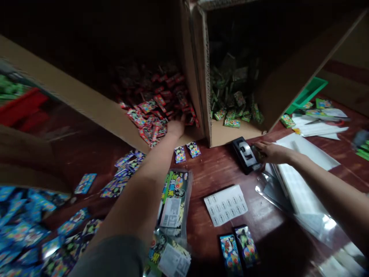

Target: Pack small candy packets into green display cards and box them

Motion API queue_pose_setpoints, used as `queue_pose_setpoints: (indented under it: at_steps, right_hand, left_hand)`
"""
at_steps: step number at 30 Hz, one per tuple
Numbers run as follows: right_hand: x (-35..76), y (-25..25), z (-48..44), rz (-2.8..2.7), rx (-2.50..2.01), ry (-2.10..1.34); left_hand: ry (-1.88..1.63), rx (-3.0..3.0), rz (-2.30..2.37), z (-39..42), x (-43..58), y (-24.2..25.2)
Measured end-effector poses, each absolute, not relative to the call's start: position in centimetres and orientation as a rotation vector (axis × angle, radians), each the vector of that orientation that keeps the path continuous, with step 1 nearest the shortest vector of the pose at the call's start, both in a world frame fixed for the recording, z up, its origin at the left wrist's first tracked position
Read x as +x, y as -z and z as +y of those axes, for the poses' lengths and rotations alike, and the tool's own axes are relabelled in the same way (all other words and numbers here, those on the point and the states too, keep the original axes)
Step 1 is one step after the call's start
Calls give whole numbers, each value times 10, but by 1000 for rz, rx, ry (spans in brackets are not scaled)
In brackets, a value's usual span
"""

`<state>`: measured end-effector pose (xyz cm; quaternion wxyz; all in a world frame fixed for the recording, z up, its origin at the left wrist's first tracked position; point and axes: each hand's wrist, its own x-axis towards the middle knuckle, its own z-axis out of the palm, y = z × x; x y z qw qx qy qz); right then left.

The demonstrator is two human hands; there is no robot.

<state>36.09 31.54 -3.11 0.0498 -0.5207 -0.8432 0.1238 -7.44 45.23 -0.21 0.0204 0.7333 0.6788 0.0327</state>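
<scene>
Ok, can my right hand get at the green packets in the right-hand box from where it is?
Probably yes. The right hand sits by the tape dispenser, just outside the open cardboard box, and the green packets lie near that opening with nothing in between.

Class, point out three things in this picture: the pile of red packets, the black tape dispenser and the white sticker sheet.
pile of red packets (148,115), head view, middle of the pile.
black tape dispenser (244,154), head view, its top face.
white sticker sheet (225,204), head view, centre of the sheet.
</scene>
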Motion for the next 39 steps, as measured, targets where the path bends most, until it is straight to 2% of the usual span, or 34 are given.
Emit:
queue_pose_setpoints:
  at_steps: [6,8,11,13,17,20,22,25,28,30,34,39]
  right_hand:
    - [351,13,311,-2496,-1833,-524]
    - [354,3,305,-2421,-1894,-482]
    - [361,-18,279,-2189,-1823,-513]
    - [364,-30,244,-1903,-1615,-776]
    - [363,-20,142,-1273,-1327,-1386]
    - [360,9,59,-944,-1351,-1641]
    - [363,25,13,-931,-1414,-1692]
    - [372,28,-30,-1265,-1675,-1501]
    - [379,15,-39,-1731,-2002,-990]
    - [377,10,-32,-1978,-2008,-749]
    - [368,22,-10,-2239,-1804,-688]
    - [374,34,-7,-2271,-1806,-605]
  left_hand:
    - [-293,2162,2204,417,-71,-29]
    - [-719,2021,2194,396,-67,-41]
    - [-1233,1663,1761,331,-41,-48]
    - [-1155,1402,1423,266,-8,-43]
    - [-754,1155,1111,146,76,-10]
    - [-597,1101,1115,112,120,21]
    - [-528,1107,1185,113,131,37]
    - [-565,1249,1241,121,125,41]
    - [-680,1388,1230,109,113,29]
    - [-647,1416,1144,86,112,22]
    - [-474,1565,1061,35,121,27]
    - [-527,2188,1067,18,115,37]
